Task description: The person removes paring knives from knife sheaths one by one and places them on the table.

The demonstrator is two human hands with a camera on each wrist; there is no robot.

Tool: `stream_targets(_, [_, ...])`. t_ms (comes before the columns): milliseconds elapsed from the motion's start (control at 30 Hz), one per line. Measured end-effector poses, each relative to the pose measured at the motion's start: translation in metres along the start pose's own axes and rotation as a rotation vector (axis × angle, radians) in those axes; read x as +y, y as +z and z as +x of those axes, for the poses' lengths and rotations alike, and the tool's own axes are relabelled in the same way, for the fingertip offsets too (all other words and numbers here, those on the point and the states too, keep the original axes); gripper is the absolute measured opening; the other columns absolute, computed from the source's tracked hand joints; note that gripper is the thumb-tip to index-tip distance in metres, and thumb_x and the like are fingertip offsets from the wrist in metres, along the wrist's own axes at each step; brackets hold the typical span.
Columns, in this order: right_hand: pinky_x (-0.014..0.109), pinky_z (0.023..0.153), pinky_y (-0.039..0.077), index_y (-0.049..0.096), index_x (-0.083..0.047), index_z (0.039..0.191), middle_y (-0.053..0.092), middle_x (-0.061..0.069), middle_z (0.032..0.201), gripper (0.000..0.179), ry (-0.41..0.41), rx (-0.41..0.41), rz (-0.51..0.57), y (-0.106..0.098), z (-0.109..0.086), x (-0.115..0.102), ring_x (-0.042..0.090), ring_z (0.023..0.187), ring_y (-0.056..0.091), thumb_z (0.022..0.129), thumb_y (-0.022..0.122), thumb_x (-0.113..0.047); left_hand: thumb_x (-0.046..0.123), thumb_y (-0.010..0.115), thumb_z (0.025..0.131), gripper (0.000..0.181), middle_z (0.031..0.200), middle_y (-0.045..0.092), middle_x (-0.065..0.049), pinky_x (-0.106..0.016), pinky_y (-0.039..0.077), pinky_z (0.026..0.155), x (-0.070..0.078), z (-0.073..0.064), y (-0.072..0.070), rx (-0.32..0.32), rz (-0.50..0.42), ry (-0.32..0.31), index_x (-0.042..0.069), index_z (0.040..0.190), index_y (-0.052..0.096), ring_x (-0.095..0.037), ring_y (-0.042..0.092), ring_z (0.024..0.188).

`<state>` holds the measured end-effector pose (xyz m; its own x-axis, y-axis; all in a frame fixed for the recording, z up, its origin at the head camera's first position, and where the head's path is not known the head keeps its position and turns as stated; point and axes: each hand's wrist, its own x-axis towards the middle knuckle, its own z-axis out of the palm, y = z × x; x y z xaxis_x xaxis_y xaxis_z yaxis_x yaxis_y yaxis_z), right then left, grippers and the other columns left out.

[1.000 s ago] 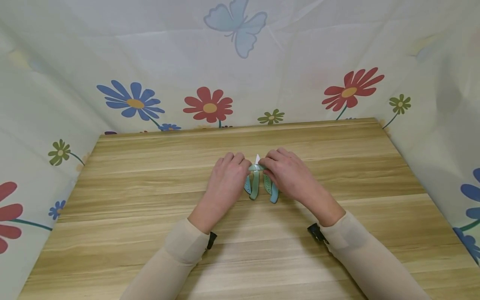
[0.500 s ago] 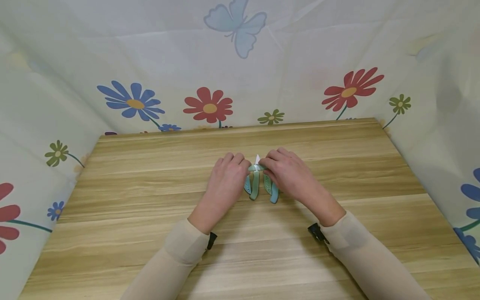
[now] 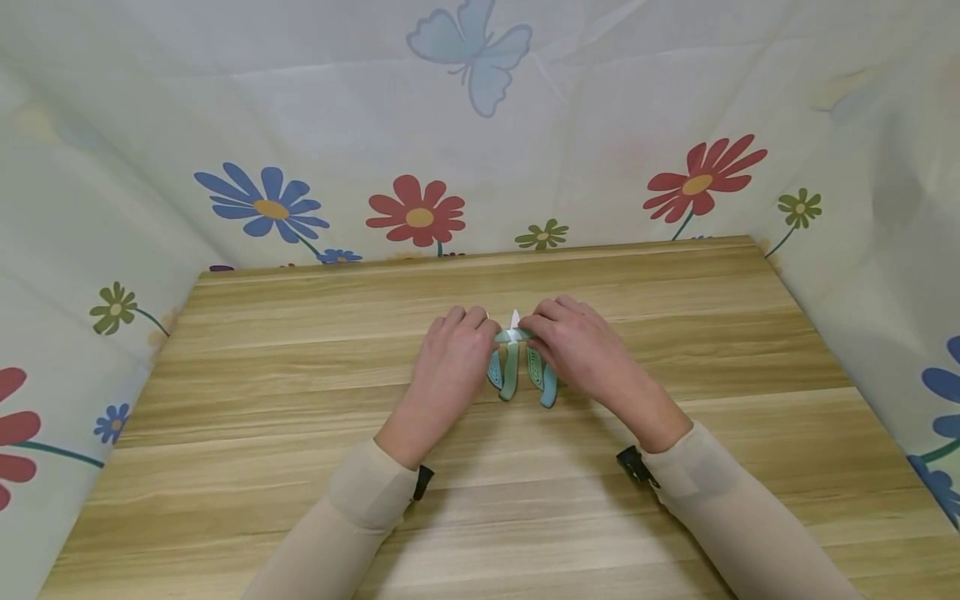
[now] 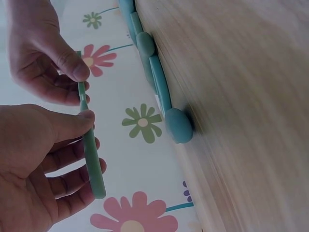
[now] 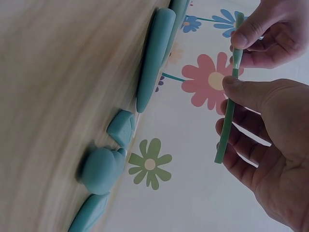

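In front of me, a little above the table, both hands hold a slim green-handled tool [image 4: 94,169] lengthwise between them. My left hand [image 3: 456,350] pinches its thicker, rounded end. The flatter end [image 5: 226,133] lies between the thumb and fingers of my right hand [image 3: 573,346]. A pale section shows at the middle; its exact kind is unclear edge-on. Below and behind it lies a green-handled knife [image 3: 509,372] with a pale pointed blade. A light blue patterned piece [image 3: 495,369], a green patterned piece [image 3: 535,367] and a blue handle [image 3: 549,388] lie beside it, partly hidden by my hands.
The wood-grain table [image 3: 300,333] stretches out on both sides of my arms. Behind its far edge hangs a white curtain [image 3: 600,108] printed with flowers and a butterfly. More curtain hangs at the left and right edges.
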<state>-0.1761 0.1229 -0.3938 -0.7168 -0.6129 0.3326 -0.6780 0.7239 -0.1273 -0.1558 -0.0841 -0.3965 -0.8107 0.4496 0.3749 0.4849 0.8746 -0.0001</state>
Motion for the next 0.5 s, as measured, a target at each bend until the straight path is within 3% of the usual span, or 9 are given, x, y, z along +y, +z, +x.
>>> stream_targets(500, [0.037,0.086,0.054,0.078,-0.005,0.12,0.072,0.007,0.11,0.026,0.014,-0.012,-0.005,-0.0008,0.0007,0.0004,0.026,0.098,0.062,0.096,0.082,-0.014,0.016,0.081,0.097,0.014,0.095,0.065,-0.005,-0.034,0.051,0.07,-0.001,0.0004,-0.0025,-0.031,0.001,-0.016,0.005,0.104,0.079,-0.025,0.057,0.087])
